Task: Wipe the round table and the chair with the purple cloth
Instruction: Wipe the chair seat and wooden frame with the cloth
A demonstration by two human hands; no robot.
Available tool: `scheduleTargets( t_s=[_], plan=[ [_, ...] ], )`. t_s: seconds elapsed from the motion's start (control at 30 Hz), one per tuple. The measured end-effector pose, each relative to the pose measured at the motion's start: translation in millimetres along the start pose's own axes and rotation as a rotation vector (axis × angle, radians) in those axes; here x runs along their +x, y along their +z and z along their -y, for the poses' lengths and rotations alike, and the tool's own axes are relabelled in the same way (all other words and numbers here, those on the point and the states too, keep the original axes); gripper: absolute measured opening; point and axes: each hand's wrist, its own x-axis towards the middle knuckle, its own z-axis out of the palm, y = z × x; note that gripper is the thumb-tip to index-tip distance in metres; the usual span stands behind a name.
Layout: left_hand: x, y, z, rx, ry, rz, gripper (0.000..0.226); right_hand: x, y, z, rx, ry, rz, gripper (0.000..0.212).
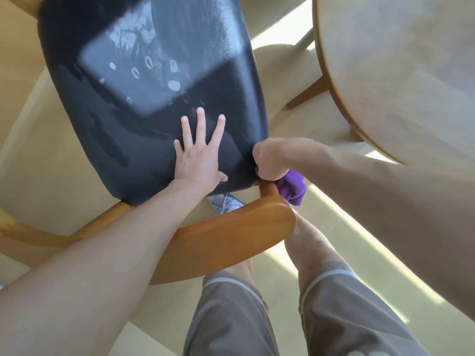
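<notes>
Purple cloth (291, 187) bunched in the right hand (270, 160), at the rear right corner of the chair's dark seat (144, 119), just where seat meets the wooden upright. Fingers were curled round the cloth; most of it hung out below the fist, beside the curved wooden backrest (231, 235).

Left hand (199, 155) lay flat on the seat near its rear edge, fingers spread and straight, holding nothing, apparently steadying the chair.

Seat surface showed damp streaks on its left side and a bright window reflection toward the front, with pale droplet-like marks inside it. Could not tell whether those were water or dirt.

Round table (385, 73) stood to the right of the chair, well apart from both hands; nothing was seen on the visible part of its top. The person's legs, in grey shorts, and one shoe (225, 202) were behind the backrest.

Judgement: chair step in hand, the cloth working the seat's corner and frame joint. Next move likely calls for dragging the cloth forward across the marked front of the seat, or along the backrest, left hand bracing.
</notes>
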Motion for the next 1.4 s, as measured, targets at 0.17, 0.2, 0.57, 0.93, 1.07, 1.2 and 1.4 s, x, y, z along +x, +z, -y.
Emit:
scheduleTargets(
  t_s=[0.17,0.2,0.57,0.93,1.07,1.2,1.4],
  plan=[
    [-2,-12,4,-0.072,0.018,0.031,0.137,-14,-29,3,0.338,-0.208,-0.227,0.019],
    [-3,-17,9,-0.120,0.019,0.038,0.133,-14,-40,3,0.405,-0.226,-0.374,0.023],
    [-81,-75,125,-0.545,-0.186,-0.090,0.037,48,-29,42,-0.253,-0.295,-0.512,0.080],
    [-154,-51,48,-0.434,-0.236,-0.184,0.021,0,-56,22,0.226,-0.188,-0.533,0.035],
    [-157,-50,46,-0.442,-0.205,-0.362,0.021,44,-100,62,0.445,-0.153,-0.923,0.045],
    [-156,-40,47,-0.420,-0.198,-0.390,0.016,69,-58,92,0.029,-0.115,-0.623,0.082],
    [-159,-46,45,-0.466,-0.216,-0.400,0.014,10,-4,54,-0.424,-0.414,-0.089,0.053]
  ],
)
